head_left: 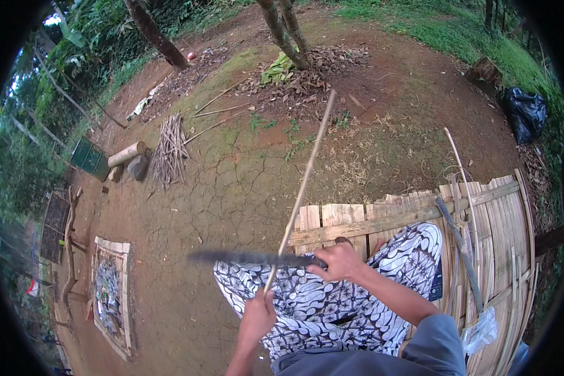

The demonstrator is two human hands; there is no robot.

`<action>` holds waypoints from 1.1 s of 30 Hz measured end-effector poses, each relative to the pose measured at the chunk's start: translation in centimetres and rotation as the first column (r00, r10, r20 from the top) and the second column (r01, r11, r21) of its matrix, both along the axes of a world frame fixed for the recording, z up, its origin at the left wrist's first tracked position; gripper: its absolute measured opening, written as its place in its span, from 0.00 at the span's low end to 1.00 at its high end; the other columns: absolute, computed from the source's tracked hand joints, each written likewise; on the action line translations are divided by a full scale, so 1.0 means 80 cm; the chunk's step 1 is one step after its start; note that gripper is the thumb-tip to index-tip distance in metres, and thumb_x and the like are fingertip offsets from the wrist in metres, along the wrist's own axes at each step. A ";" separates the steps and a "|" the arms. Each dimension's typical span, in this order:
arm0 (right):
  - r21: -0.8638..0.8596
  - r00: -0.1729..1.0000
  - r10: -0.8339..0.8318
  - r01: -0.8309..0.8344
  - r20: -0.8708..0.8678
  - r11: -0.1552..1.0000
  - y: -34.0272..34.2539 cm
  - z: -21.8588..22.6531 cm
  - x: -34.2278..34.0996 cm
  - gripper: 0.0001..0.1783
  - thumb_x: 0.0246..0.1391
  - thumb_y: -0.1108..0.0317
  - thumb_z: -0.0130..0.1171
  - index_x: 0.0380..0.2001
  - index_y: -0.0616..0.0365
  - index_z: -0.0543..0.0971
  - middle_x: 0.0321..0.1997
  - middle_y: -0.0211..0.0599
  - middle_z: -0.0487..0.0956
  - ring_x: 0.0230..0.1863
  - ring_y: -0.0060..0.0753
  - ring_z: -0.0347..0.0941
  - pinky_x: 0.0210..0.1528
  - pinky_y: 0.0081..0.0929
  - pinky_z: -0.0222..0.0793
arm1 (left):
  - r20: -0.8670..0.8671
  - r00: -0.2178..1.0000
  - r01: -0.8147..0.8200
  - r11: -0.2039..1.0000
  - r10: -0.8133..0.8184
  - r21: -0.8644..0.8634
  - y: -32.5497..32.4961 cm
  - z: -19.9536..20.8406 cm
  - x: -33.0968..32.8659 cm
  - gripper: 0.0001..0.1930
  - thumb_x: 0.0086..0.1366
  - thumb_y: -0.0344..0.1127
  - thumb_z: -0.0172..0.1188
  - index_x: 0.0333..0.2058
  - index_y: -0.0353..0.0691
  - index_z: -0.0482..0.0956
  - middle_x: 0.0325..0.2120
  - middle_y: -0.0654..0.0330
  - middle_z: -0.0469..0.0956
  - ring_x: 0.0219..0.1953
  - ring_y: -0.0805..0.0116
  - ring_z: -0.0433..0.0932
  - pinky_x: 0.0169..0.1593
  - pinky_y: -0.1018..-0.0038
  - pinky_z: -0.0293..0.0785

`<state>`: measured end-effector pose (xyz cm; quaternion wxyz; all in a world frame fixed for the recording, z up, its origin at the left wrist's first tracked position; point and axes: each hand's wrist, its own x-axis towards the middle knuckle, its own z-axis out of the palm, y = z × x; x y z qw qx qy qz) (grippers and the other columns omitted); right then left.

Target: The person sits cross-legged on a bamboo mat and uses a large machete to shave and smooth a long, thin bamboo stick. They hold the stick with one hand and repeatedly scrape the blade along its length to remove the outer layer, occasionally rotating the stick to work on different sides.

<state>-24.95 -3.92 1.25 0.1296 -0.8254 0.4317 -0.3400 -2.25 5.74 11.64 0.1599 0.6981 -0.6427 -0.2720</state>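
Observation:
My left hand (pixel 255 318) is closed round the lower end of a long, thin, pale stick (pixel 309 170), which slants up and away to the right. In my right hand (pixel 339 262) is the handle of a machete (pixel 232 257). Its dark, slightly blurred blade points left and crosses the stick a little above my left hand; whether the edge touches the stick I cannot tell. Both hands are over my lap, which is covered by black-and-white patterned cloth (pixel 313 310).
I sit on a bamboo-slat platform (pixel 501 213). To my right lie a dark pole (pixel 460 254), a thin strip (pixel 462 164) and a clear plastic bag (pixel 480 330). Curly shavings (pixel 370 169) litter the ground ahead. A stick bundle (pixel 170 150), a green drum (pixel 90 158) and a framed pit (pixel 127 294) are left.

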 end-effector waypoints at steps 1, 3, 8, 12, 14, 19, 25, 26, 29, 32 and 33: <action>-0.143 0.998 0.063 -0.062 0.005 0.988 0.003 0.005 0.006 0.31 0.53 0.35 0.46 0.20 0.53 0.76 0.11 0.30 0.72 0.11 0.36 0.68 0.18 0.36 0.68 | -0.013 1.000 0.026 1.000 -0.026 0.003 0.004 0.001 -0.004 0.13 0.68 0.35 0.46 0.33 0.28 0.70 0.15 0.38 0.72 0.21 0.36 0.73 0.26 0.50 0.67; 0.009 0.995 0.015 -0.014 -0.102 1.000 -0.028 0.006 -0.028 0.33 0.54 0.34 0.45 0.20 0.54 0.77 0.11 0.31 0.72 0.12 0.37 0.68 0.21 0.37 0.69 | -0.044 0.996 0.073 0.997 -0.074 -0.005 0.011 0.003 0.002 0.14 0.68 0.36 0.46 0.34 0.27 0.71 0.14 0.39 0.71 0.20 0.37 0.73 0.25 0.50 0.66; 0.514 0.801 -0.598 0.514 -0.002 0.686 -0.101 0.018 -0.112 0.34 0.59 0.37 0.43 0.19 0.58 0.76 0.11 0.36 0.70 0.14 0.36 0.68 0.24 0.39 0.70 | 0.040 0.999 0.017 0.991 -0.022 0.133 0.040 0.029 0.027 0.14 0.68 0.36 0.47 0.32 0.29 0.71 0.14 0.39 0.71 0.21 0.37 0.74 0.26 0.50 0.66; 0.465 0.914 -0.388 0.396 -0.118 0.792 -0.063 0.026 -0.087 0.32 0.60 0.39 0.41 0.28 0.59 0.78 0.10 0.33 0.69 0.14 0.31 0.67 0.20 0.34 0.69 | 0.049 0.995 0.080 0.989 -0.087 0.124 0.038 0.006 0.022 0.14 0.68 0.37 0.47 0.32 0.30 0.71 0.15 0.38 0.71 0.22 0.36 0.73 0.27 0.49 0.67; 0.408 0.949 -0.234 0.303 -0.211 0.861 -0.031 0.033 -0.070 0.31 0.58 0.39 0.43 0.29 0.57 0.78 0.10 0.33 0.70 0.12 0.33 0.68 0.19 0.34 0.70 | 0.066 0.993 0.087 0.988 -0.097 0.129 0.018 0.004 0.010 0.14 0.68 0.38 0.47 0.31 0.30 0.71 0.14 0.38 0.71 0.22 0.35 0.73 0.27 0.49 0.67; 0.135 0.975 -0.030 0.061 -0.219 0.989 0.023 0.033 -0.014 0.29 0.54 0.37 0.47 0.24 0.53 0.77 0.11 0.34 0.72 0.11 0.34 0.69 0.16 0.34 0.68 | 0.115 0.993 0.011 0.997 -0.019 0.071 0.007 0.001 0.008 0.15 0.68 0.38 0.46 0.31 0.30 0.70 0.17 0.38 0.73 0.24 0.36 0.75 0.29 0.49 0.68; -0.131 0.984 0.031 -0.055 -0.178 0.990 0.018 0.045 -0.011 0.29 0.53 0.37 0.49 0.19 0.53 0.76 0.09 0.33 0.71 0.11 0.32 0.69 0.16 0.34 0.68 | 0.113 0.992 -0.050 0.996 0.059 -0.077 0.019 0.016 0.027 0.13 0.68 0.37 0.47 0.31 0.30 0.69 0.19 0.37 0.74 0.23 0.35 0.74 0.28 0.50 0.67; -0.143 0.981 0.041 -0.068 -0.188 0.987 0.002 0.046 -0.025 0.30 0.53 0.36 0.48 0.19 0.54 0.76 0.09 0.34 0.71 0.11 0.32 0.69 0.16 0.35 0.68 | 0.057 0.996 -0.058 0.996 0.062 -0.072 0.023 0.020 0.031 0.13 0.68 0.36 0.47 0.31 0.30 0.69 0.19 0.37 0.73 0.23 0.35 0.74 0.27 0.50 0.67; 0.105 0.948 -0.299 0.310 -0.107 0.945 -0.056 0.071 -0.055 0.30 0.55 0.39 0.48 0.18 0.56 0.75 0.08 0.33 0.69 0.10 0.33 0.68 0.16 0.35 0.68 | -0.082 0.994 -0.081 0.994 0.075 -0.077 0.039 0.021 0.045 0.11 0.68 0.34 0.47 0.32 0.29 0.67 0.17 0.37 0.72 0.22 0.35 0.73 0.24 0.51 0.66; 0.210 0.899 -0.409 0.435 -0.155 0.876 -0.070 0.101 -0.063 0.30 0.57 0.41 0.47 0.18 0.57 0.75 0.08 0.33 0.69 0.11 0.34 0.69 0.16 0.34 0.68 | -0.162 0.987 -0.028 0.997 0.017 -0.068 0.025 0.007 0.056 0.11 0.67 0.33 0.47 0.30 0.29 0.66 0.16 0.37 0.71 0.22 0.34 0.73 0.25 0.50 0.66; 0.219 0.904 -0.392 0.423 -0.174 0.879 -0.060 0.106 -0.047 0.30 0.57 0.41 0.47 0.18 0.57 0.75 0.09 0.33 0.70 0.11 0.35 0.69 0.16 0.34 0.69 | -0.155 0.988 -0.035 0.995 0.019 -0.096 0.023 0.002 0.061 0.11 0.67 0.33 0.47 0.30 0.28 0.66 0.15 0.37 0.71 0.21 0.34 0.73 0.25 0.50 0.66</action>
